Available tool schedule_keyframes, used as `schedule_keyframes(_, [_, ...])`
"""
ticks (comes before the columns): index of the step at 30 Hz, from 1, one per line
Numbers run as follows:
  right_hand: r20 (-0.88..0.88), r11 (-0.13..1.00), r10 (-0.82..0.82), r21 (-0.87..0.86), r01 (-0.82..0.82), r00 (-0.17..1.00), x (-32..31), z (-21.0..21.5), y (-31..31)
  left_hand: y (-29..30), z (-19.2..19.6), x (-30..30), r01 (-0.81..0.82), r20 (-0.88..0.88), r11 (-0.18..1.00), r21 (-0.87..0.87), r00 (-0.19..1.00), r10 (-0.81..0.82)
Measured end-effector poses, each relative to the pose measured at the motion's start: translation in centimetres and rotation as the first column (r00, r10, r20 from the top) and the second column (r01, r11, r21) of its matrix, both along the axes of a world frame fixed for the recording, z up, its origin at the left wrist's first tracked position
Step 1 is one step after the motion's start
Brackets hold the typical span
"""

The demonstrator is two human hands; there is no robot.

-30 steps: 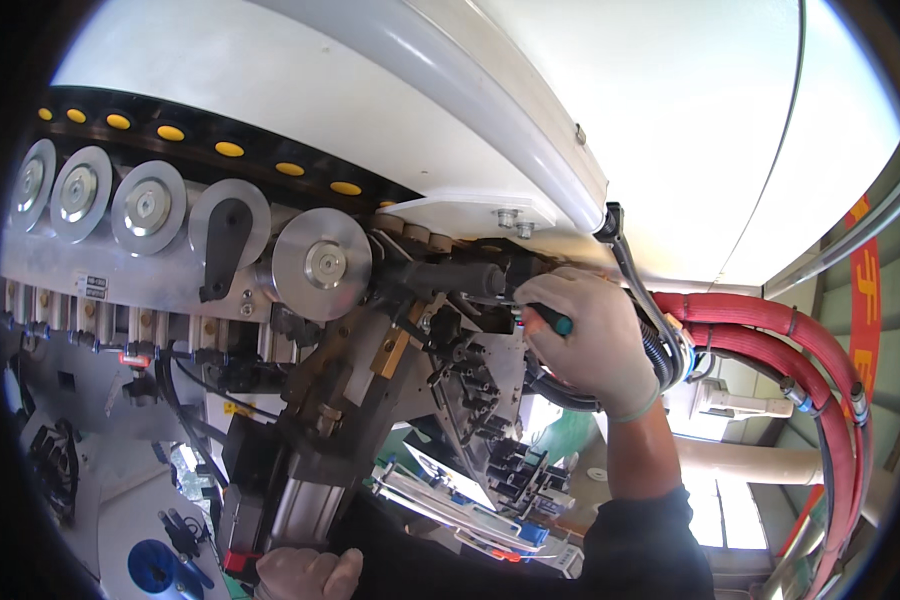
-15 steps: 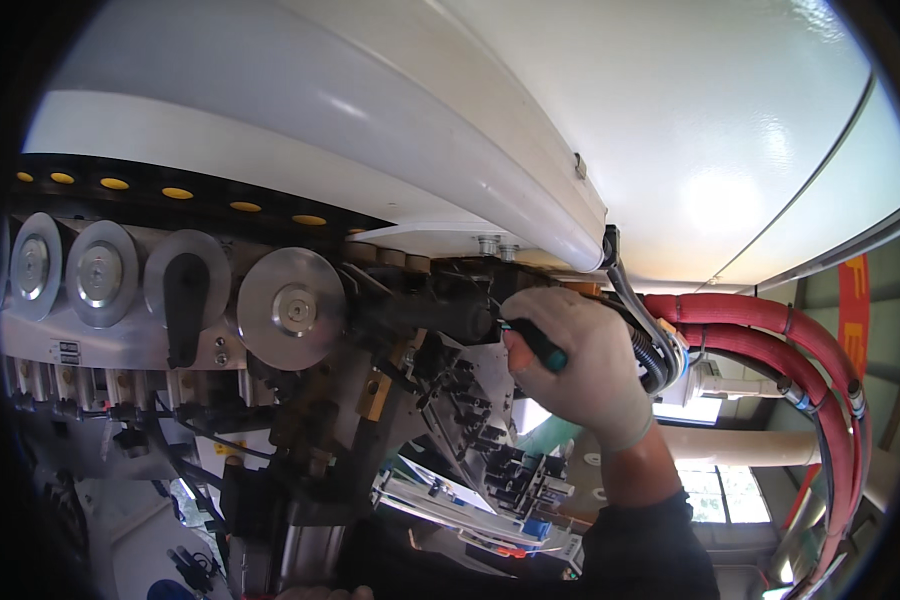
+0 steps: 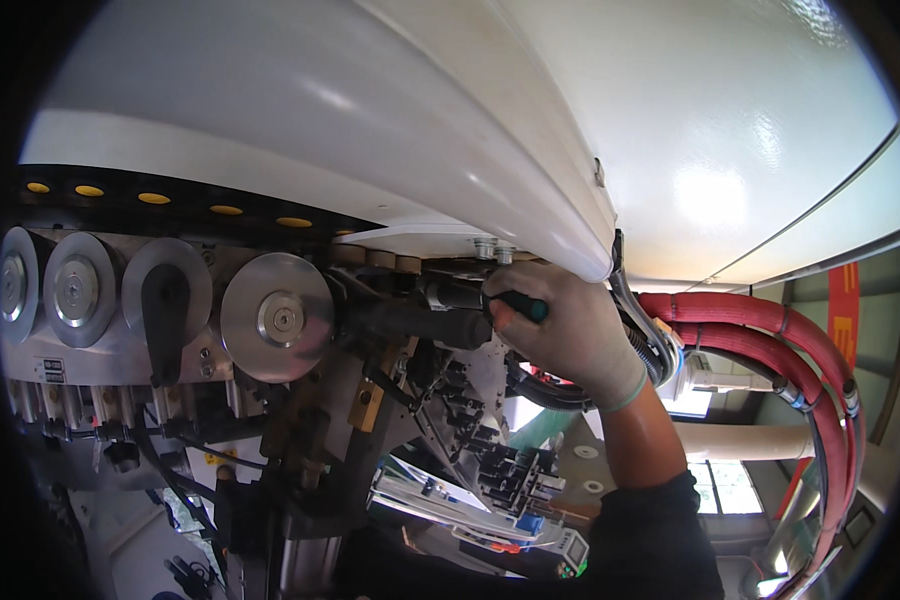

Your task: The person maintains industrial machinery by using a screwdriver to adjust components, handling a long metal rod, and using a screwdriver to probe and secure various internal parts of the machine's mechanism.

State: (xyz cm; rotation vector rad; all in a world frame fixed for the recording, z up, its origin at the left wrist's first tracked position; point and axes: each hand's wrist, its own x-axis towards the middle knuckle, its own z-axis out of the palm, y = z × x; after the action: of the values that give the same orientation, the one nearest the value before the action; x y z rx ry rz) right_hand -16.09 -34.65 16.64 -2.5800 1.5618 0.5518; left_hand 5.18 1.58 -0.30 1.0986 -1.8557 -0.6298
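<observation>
Raised a little since half a second ago, the gloved right hand (image 3: 578, 332) now carries its green-and-black tool handle (image 3: 523, 304) flatter, slightly above the end of the black cylinder (image 3: 450, 325) instead of sloping down beside it. It grasps that handle closely; the tip I can't make out from here. To me that suggests a fresh working angle, left of the red hoses (image 3: 730, 311). My view has lost the left hand, so I cannot tell its state.
</observation>
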Motion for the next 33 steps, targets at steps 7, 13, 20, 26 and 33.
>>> schedule_keyframes(7, [0.055, 0.998, -0.050, 0.033, 0.048, 0.997, -0.9, 0.2, 0.2, -0.5, 0.4, 0.2, -0.010, 0.017, 1.000, -0.018, 1.000, 0.010])
schedule_keyframes(13, [0.111, 1.000, 0.000, 0.006, -0.001, 0.994, -2.1, -1.0, -0.6, -0.2, 0.2, 0.0, -0.002, 0.000, 1.000, 0.016, 1.000, 0.002])
schedule_keyframes(20, [0.015, 0.990, -0.138, -0.037, 0.138, 0.990, -0.3, 0.8, -0.1, -0.1, 0.3, 0.2, 0.023, 0.013, 0.999, 0.031, 1.000, -0.023])
schedule_keyframes(26, [0.099, 0.994, -0.113, 0.014, 0.112, 0.989, 1.2, 1.9, 0.6, -0.5, 0.3, 0.4, 0.021, -0.018, 1.000, 0.014, 1.000, -0.021])
schedule_keyframes(33, [0.171, 0.995, -0.089, -0.028, 0.095, 0.981, -0.3, 0.6, 0.5, 0.0, -0.1, 0.2, 0.025, -0.023, 1.000, 0.009, 0.999, -0.025])
